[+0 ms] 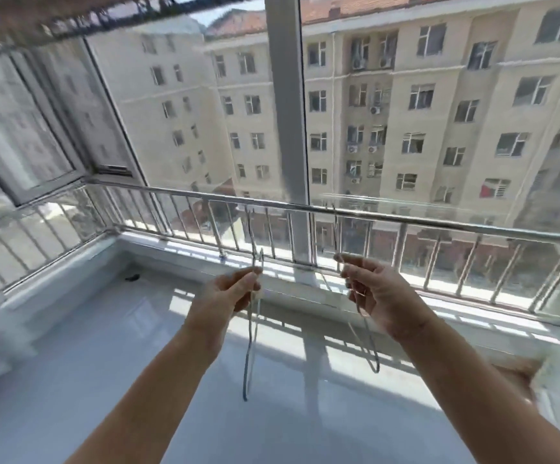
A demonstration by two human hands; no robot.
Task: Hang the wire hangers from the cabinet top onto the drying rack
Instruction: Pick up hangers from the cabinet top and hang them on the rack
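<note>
— Hangers, where?
— One thin silvery wire hanger (251, 343) dangles below the left hand (228, 298), pinched at its neck; another thin wire hanger (367, 333) hangs from the right hand (377, 296), fingers closed on it.
— Beyond the hands?
— Shiny steel window railing (439, 226), just above them.

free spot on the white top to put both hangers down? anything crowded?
Bare white top left of the left hand, up to the railing; only a small dark object near its far edge. More bare room between and below the forearms. Crowded: mid-air, where the right hand and left hand each hold a wire hanger.
</note>
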